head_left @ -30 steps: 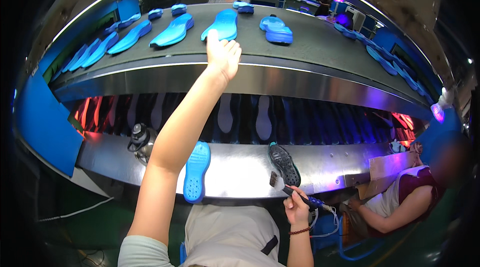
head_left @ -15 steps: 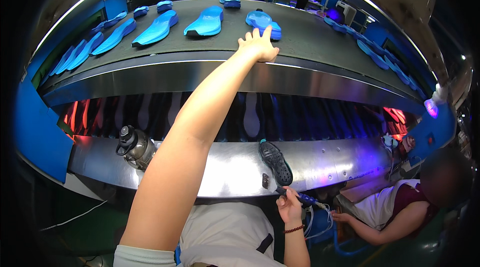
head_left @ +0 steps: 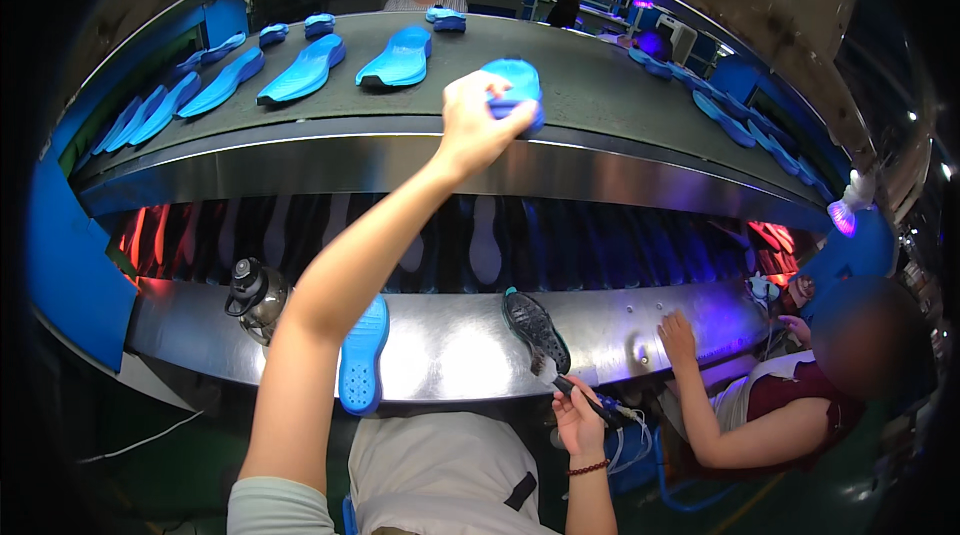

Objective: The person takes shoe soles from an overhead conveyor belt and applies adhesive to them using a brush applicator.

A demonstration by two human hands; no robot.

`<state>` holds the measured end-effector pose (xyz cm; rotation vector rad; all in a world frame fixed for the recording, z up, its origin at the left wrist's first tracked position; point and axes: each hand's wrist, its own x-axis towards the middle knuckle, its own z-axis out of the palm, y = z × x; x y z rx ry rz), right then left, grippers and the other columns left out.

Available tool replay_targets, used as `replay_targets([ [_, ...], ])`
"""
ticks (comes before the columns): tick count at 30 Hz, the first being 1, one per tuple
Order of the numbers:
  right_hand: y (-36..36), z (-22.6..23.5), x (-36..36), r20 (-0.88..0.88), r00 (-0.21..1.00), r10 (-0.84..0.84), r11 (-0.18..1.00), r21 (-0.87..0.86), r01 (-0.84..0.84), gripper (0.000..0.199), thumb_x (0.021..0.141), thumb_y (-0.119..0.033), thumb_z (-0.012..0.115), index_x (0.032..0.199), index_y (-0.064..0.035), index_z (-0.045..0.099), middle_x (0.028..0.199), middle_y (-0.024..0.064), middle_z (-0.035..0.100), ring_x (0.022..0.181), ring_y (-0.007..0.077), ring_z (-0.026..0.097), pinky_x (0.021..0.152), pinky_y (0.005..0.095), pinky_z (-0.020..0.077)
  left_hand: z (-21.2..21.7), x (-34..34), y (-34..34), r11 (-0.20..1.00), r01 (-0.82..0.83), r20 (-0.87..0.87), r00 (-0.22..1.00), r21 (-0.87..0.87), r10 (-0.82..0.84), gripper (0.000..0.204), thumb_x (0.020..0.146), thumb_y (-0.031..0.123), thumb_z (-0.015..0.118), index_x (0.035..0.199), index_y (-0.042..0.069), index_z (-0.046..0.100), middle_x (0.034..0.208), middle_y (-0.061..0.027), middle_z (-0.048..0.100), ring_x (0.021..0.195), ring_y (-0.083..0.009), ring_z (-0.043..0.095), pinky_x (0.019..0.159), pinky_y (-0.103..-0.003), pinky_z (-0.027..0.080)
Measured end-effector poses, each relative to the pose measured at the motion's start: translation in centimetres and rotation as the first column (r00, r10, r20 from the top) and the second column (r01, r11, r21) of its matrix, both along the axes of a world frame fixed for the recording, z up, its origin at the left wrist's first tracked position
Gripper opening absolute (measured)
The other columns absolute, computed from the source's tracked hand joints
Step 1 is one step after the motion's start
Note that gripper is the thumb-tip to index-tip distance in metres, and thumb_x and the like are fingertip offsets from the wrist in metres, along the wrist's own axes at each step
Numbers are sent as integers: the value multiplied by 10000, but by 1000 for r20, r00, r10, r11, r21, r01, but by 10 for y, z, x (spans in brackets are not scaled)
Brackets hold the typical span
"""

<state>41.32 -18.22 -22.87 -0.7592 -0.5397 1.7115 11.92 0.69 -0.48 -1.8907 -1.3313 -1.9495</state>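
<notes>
My left hand (head_left: 468, 130) is closed around a blue shoe sole (head_left: 518, 83) at the near edge of the dark conveyor belt. The thumb lies on the near side of the sole, and the other fingers are partly hidden. In my right hand (head_left: 580, 423) is a brush with a dark handle (head_left: 590, 399) and a pale bristle tip. That tip is beside the near end of a black sole (head_left: 533, 325), which lies on the metal ledge; whether they touch I cannot tell. Another blue sole (head_left: 362, 360) lies on the ledge beside my left forearm.
Several blue soles (head_left: 300, 70) lie along the belt (head_left: 390, 115). A dark bottle (head_left: 258, 300) stands on the metal ledge (head_left: 450, 335) at left. Dark soles show in the slot below the belt. At right sits a co-worker, one hand (head_left: 677, 335) on the ledge; white cables (head_left: 630, 435) hang between us.
My left hand has gone from spread fingers to holding the blue sole, drawn slightly nearer. My right hand's brush tip has shifted toward the black sole. The co-worker's hand has moved up onto the ledge.
</notes>
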Motion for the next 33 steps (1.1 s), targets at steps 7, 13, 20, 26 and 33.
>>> replay_targets([
  [7,15,8,-6,-166,986,-24,997,71,37,328,792,73,503,1116,19,497,1121,148,525,860,192,561,711,255,472,-36,2,-90,883,454,815,463,120,-349,339,743,65,542,1043,3,396,1061,-128,400,965,-211,414,844,-324,359],
  [13,12,24,5,-224,974,19,983,181,22,306,780,35,560,1079,5,506,1080,158,538,807,190,569,696,253,473,-143,-2,-167,313,921,791,9,232,-612,763,779,403,583,1327,28,207,1297,-183,350,1184,-284,395,957,-454,350],
  [20,26,50,-39,132,962,241,917,295,-270,246,766,2,551,1008,43,531,987,163,588,840,186,563,745,278,441,-237,49,-224,151,967,975,-217,207,53,654,831,417,484,1273,-27,299,1246,-223,400,1152,-361,404,975,-474,318],
  [26,53,43,-86,214,923,319,900,237,-366,228,776,-26,535,994,40,550,946,144,610,827,166,586,751,259,458,-210,54,-238,180,887,902,-399,426,-164,813,789,677,221,1297,48,302,1210,-197,448,1118,-332,449,937,-440,370],
  [33,60,55,-115,435,885,164,874,352,-335,197,778,-37,581,960,38,589,865,93,630,762,108,583,695,217,461,-217,55,-233,310,898,949,-309,313,-64,890,759,726,69,1309,65,298,1201,-195,455,1103,-329,454,938,-439,355],
])
